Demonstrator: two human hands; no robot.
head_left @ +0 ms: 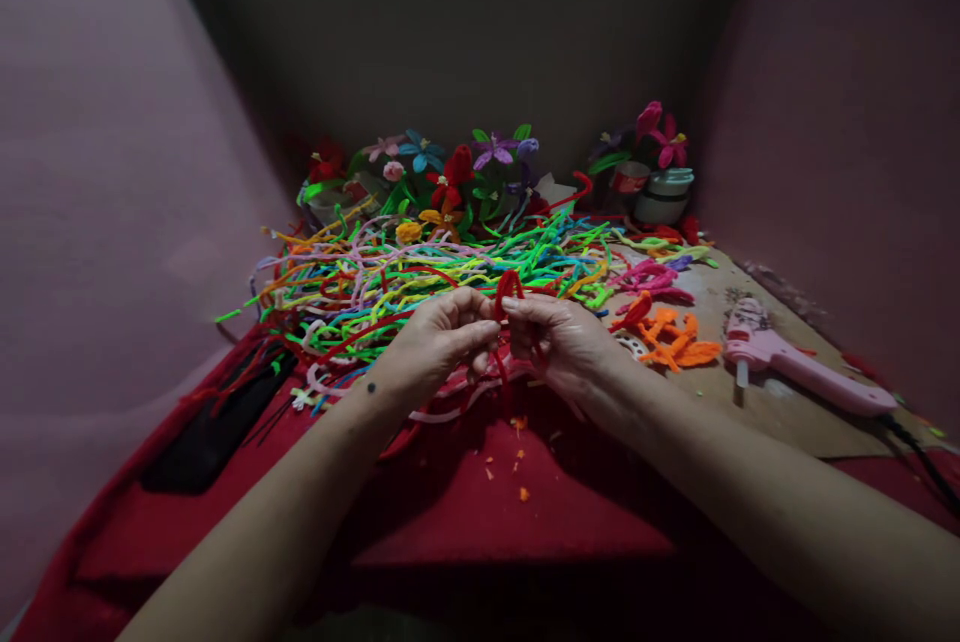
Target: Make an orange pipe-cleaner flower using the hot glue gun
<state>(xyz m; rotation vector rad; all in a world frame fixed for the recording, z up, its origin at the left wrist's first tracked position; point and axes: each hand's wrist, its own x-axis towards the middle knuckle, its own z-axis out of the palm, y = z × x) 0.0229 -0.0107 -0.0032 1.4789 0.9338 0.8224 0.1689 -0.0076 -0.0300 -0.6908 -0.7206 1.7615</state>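
A red pipe cleaner [509, 280] is bent into a narrow upright loop between my two hands, its lower ends hanging toward the table. My left hand [459, 330] pinches it from the left, thumb and forefinger closed at the base of the loop. From the other side my right hand [561, 337] grips the same piece, thumb against the loop and the other fingers curled. Just behind both hands spreads a large heap of loose pipe cleaners [420, 267] in many colours.
Finished pipe-cleaner flowers [448, 172] stand in containers at the back. A pink glue gun [802, 367] lies on cardboard [780, 432] at the right, near orange pipe-cleaner pieces [675, 340]. A dark flat object [214, 427] rests at left on the red cloth [510, 532], with orange scraps in front.
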